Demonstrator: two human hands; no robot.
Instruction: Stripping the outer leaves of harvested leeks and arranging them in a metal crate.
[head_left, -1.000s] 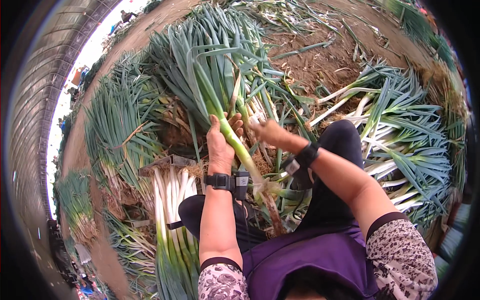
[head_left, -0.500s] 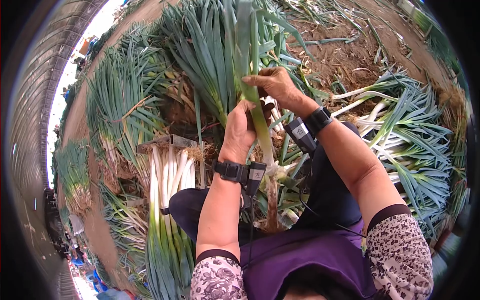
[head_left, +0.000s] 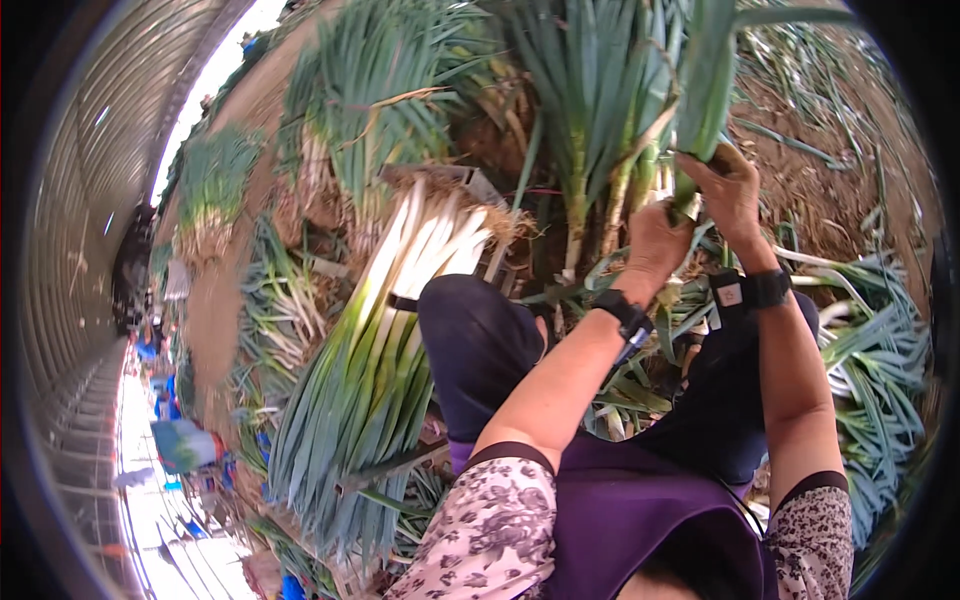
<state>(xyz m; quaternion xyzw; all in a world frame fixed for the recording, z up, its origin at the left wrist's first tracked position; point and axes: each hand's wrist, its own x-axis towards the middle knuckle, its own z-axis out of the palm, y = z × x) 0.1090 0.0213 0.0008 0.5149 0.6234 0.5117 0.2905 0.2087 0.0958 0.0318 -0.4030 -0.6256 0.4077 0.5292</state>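
My two hands hold one large leek upright at the upper right of the picture. Its broad green leaves [head_left: 707, 85] rise above my fingers, and one long leaf bends off to the right. My left hand [head_left: 658, 245] is closed round the stalk just below my right hand [head_left: 732, 195], whose thumb and fingers pinch the base of the leaves. The leek's lower end is hidden behind my hands and wrists. Beyond and left of my hands stand uncut leeks [head_left: 580, 150] with pale stems and some dry yellowed leaves.
By my left knee a bundle of cleaned leeks [head_left: 390, 300] lies against a metal frame [head_left: 465, 182], white ends far. Several unpeeled leeks [head_left: 375, 120] stand beyond it. More leeks [head_left: 865, 350] lie at the right. Stripped leaves [head_left: 640, 395] lie between my legs.
The view has swung left, so everything sits further right in the picture. Both hands still grip the leek; my right hand's thumb and fingers have bent more tightly at the leaf base.
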